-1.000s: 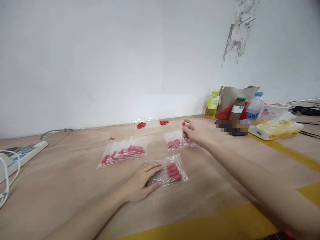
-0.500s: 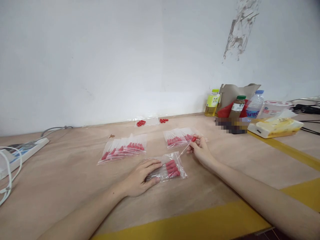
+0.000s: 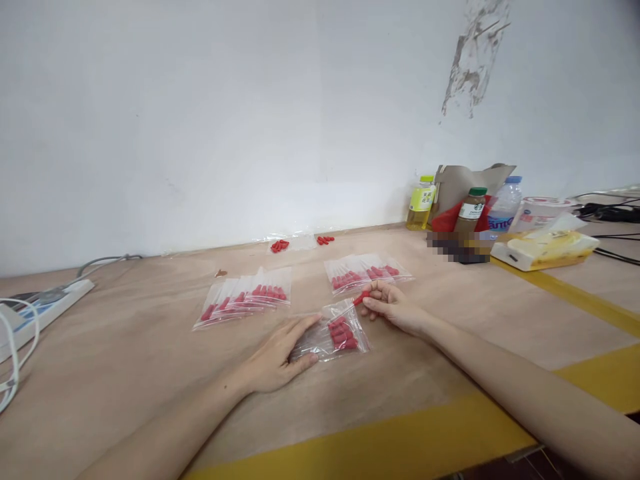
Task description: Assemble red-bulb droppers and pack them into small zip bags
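My left hand (image 3: 281, 353) lies over the left end of a clear zip bag (image 3: 320, 345), thumb and fingers apart along its edges. Inside the bag, several red handles (image 3: 343, 333) sit side by side near its right end. Between the thumb and fingers of my right hand (image 3: 393, 305) is a small red-handled tool (image 3: 361, 298) that looks like a screwdriver. Its thin shaft points left and down, over the upper edge of the bag; whether the tip is inside cannot be made out.
Filled bags overlap in a left group (image 3: 245, 300) and a right group (image 3: 365, 272). By the wall lie two small bags with red pieces (image 3: 280, 246). Bottles (image 3: 421, 203) and a tissue pack (image 3: 545, 250) stand at right, a power strip (image 3: 55, 310) at left.
My right hand has moved left and slightly down, bringing the red-handled tool from beside the bag to over its upper edge. My left hand stays on the bag.
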{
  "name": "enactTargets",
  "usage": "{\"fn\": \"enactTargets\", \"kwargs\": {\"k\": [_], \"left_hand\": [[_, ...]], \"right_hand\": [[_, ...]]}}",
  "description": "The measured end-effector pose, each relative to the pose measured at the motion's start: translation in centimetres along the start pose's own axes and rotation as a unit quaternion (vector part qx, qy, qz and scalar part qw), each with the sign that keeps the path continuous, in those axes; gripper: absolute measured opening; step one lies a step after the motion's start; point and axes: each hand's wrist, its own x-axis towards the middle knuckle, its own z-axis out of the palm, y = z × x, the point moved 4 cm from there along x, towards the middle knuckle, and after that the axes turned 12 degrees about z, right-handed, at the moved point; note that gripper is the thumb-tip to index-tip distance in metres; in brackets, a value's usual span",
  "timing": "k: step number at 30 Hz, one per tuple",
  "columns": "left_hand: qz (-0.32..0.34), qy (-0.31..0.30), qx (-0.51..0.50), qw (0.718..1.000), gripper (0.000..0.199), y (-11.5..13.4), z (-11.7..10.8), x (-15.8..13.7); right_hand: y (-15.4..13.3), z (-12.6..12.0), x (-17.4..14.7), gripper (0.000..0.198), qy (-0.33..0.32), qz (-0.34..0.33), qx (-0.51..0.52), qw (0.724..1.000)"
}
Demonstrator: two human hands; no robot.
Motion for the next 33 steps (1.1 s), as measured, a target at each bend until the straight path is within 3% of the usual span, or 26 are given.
{"fn": "enactTargets", "kwargs": {"k": [7, 12, 18, 22, 27, 30, 33], "left_hand": [[0.006, -0.009, -0.007, 1.000, 0.056, 0.2, -0.1, 0.1], [0.021, -0.013, -0.007, 1.000, 0.055, 0.1, -0.1, 0.2], [0.038, -0.016, -0.004, 0.999, 0.054, 0.2, -0.1, 0.5], [0.039, -0.022, 0.008, 0.999, 0.049, 0.4, -0.1, 0.5], [0.017, -0.027, 0.031, 0.999, 0.043, 0.1, 0.1, 0.3], [0.014, -0.038, 0.034, 0.999, 0.042, -0.1, 0.2, 0.3], [0.014, -0.039, 0.037, 0.998, 0.041, -0.2, 0.3, 0.3]], "right_hand": [[-0.3, 1.0, 0.2, 0.036, -0.108, 0.033, -0.061, 0.992], [0.0, 2.5, 0.3, 0.036, -0.141, 0.031, -0.131, 0.981], [-0.5, 2.7, -0.4, 0.045, -0.200, 0.033, -0.142, 0.969], [-0.9, 2.7, -0.3, 0.028, -0.126, -0.002, -0.141, 0.982], [0.4, 2.2, 0.4, 0.024, 0.061, 0.038, -0.172, 0.982], [0.8, 1.4, 0.7, 0.024, 0.162, 0.004, -0.193, 0.968], [0.8, 1.0, 0.9, 0.023, 0.164, -0.045, -0.187, 0.968]]}}
